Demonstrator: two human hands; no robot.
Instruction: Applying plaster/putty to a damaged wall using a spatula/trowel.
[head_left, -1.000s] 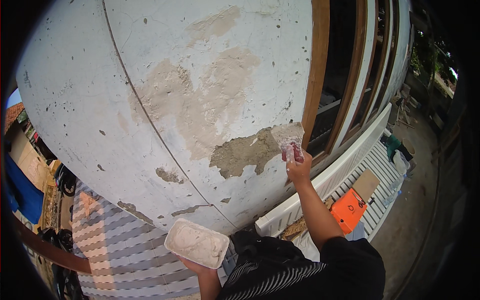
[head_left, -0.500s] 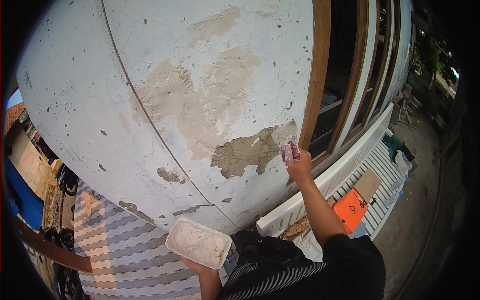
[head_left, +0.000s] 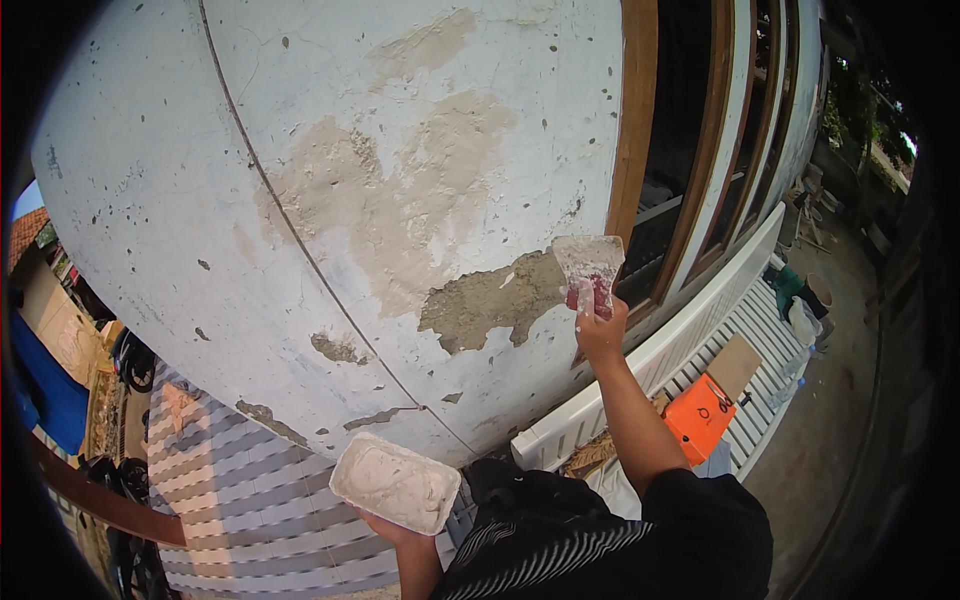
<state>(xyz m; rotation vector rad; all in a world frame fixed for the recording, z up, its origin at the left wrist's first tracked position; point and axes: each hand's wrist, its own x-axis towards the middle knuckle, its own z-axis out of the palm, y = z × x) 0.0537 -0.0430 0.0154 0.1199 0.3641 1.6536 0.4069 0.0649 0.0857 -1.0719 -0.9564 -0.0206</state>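
Observation:
My right hand (head_left: 604, 326) is closed around the red handle of a putty knife (head_left: 588, 262), whose wide blade is smeared with pale filler. The blade stands up in front of the wall (head_left: 560, 130), beside the window frame; whether it touches the wall I cannot tell. Just left of it is a bare grey patch (head_left: 490, 303) where the paint has come away. Low in the view, my left hand (head_left: 392, 528) holds a white rectangular tub (head_left: 448, 505) from below, its fingers mostly hidden. Pale, creamy filler (head_left: 390, 482) lies in the tub.
Beige filled areas (head_left: 420, 200) spread over the wall above the patch, and a cable (head_left: 262, 170) runs down it. Right are a brown window frame (head_left: 634, 130) and a white slatted bench (head_left: 690, 330) bearing an orange bag (head_left: 702, 422). Tiled floor (head_left: 250, 520) lies lower left.
My right hand has turned the putty knife, so its blade now faces more toward me and sits slightly farther right. My left hand and the tub have hardly moved.

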